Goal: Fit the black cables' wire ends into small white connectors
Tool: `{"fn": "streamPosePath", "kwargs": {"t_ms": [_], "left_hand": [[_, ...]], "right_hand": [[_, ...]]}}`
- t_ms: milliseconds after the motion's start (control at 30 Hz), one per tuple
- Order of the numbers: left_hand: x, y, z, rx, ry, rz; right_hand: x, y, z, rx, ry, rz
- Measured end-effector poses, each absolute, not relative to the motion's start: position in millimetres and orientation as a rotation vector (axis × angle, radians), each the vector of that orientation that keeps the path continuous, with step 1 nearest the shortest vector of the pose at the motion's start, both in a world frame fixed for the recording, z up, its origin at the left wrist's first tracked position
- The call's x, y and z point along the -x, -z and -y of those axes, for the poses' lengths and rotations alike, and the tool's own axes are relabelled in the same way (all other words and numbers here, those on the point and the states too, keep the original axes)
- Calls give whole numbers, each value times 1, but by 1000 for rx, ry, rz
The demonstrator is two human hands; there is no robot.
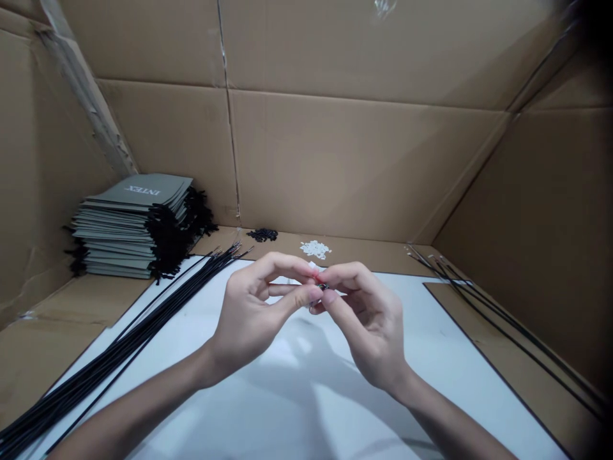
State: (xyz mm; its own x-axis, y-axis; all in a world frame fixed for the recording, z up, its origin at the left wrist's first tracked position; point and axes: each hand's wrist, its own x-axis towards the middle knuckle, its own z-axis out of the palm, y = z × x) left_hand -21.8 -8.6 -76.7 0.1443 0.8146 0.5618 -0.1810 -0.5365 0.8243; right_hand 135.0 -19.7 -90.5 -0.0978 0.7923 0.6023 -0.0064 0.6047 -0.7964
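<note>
My left hand (258, 316) and my right hand (368, 322) meet at their fingertips above the white work surface. Both are closed in a pinch. Between the fingertips shows a small white connector (313, 265), at the tip of my left index finger. Thin wire ends (324, 287), dark with some red beside them, sit between the two thumbs, at my right fingertips. The fingers cover most of these parts, so how they fit together cannot be made out.
A bundle of black cables (138, 338) lies at the left, before a stack of grey INTEX pouches (119, 236). Small black pieces (262, 235) and white pieces (315, 250) lie in piles at the back. More cables (502, 313) rest at the right. Cardboard walls (364, 166) surround the white board (431, 364).
</note>
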Motion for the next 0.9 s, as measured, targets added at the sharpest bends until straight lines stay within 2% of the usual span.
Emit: {"fn": "streamPosePath", "kwargs": {"t_ms": [133, 333, 433, 733, 900], "left_hand": [[19, 80, 11, -1546, -1491, -648], [15, 83, 12, -1456, -1368, -724], [14, 85, 13, -1442, -1330, -737], [11, 85, 19, -1447, -1294, -770], [13, 81, 23, -1444, -1288, -741]], "right_hand": [[-141, 86, 18, 732, -602, 1569], [-158, 70, 16, 806, -109, 1855], [-165, 68, 19, 875, -20, 1950], [-168, 70, 21, 938, 22, 2010], [-168, 69, 19, 886, -220, 1964]]}}
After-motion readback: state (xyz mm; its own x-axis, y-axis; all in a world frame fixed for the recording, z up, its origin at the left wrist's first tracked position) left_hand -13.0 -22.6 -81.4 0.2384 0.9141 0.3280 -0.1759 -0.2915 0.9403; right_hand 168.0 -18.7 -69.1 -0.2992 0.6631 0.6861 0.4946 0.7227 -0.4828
